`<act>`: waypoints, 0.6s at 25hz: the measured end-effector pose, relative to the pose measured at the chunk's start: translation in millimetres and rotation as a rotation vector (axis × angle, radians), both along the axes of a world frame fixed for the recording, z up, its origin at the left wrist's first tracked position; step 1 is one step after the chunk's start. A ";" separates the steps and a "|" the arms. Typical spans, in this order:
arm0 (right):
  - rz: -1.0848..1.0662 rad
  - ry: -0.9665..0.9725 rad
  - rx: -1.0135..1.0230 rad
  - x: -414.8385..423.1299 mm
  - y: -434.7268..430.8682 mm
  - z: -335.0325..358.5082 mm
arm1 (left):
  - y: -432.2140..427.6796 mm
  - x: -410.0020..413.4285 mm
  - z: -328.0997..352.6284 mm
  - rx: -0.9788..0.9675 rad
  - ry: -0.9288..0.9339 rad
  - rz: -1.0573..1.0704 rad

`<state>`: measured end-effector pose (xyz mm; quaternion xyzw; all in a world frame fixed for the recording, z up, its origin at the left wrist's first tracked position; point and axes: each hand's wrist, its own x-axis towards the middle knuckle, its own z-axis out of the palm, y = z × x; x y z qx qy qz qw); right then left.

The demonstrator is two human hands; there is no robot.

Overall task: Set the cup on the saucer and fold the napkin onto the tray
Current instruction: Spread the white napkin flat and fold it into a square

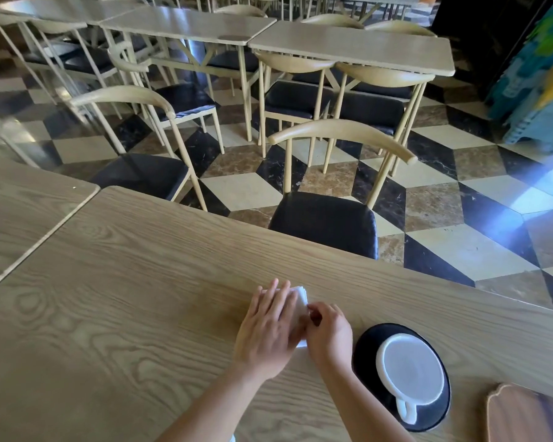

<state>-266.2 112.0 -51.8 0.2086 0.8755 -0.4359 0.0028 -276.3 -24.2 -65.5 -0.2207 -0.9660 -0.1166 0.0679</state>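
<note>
Beside saucer (364, 349), hands on napkin (300, 303)

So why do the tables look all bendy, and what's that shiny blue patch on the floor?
In the head view, the wide-angle lens bows straight edges, so the table edge curves. The blue patch is glare, bright light washing over the checkered floor. The far chairs look soft and hazy, while the white cup stays sharp.

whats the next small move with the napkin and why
Probably finish pressing the crease. The left hand lies flat on the white napkin, the right hand pinches its edge, the cup already sits on the saucer, and the tray waits at right.
</note>
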 end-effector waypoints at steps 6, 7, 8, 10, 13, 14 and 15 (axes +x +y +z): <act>0.208 0.176 0.243 -10.6 0.1 -0.3 | -4.7 -2.0 -20.0 -0.123 -0.117 -0.017; 0.344 0.129 0.277 -12.2 0.7 -3.2 | -4.5 -1.5 -21.2 -0.126 -0.116 -0.019; 0.464 0.062 0.323 -12.8 0.7 -7.7 | -4.6 -1.0 -21.5 -0.128 -0.118 -0.009; 0.571 -0.021 0.467 -14.8 3.5 -19.1 | -3.5 -1.4 -19.4 -0.122 -0.147 0.025; 0.586 -0.069 0.562 -14.8 4.5 -27.4 | -3.9 -2.9 -17.1 -0.117 -0.145 0.008; 0.586 -0.072 0.565 -13.2 4.0 -27.1 | -7.1 -2.3 -15.9 -0.119 -0.140 -0.010; 0.583 -0.060 0.570 -12.2 4.1 -27.3 | -12.3 -1.1 -16.1 -0.119 -0.137 -0.007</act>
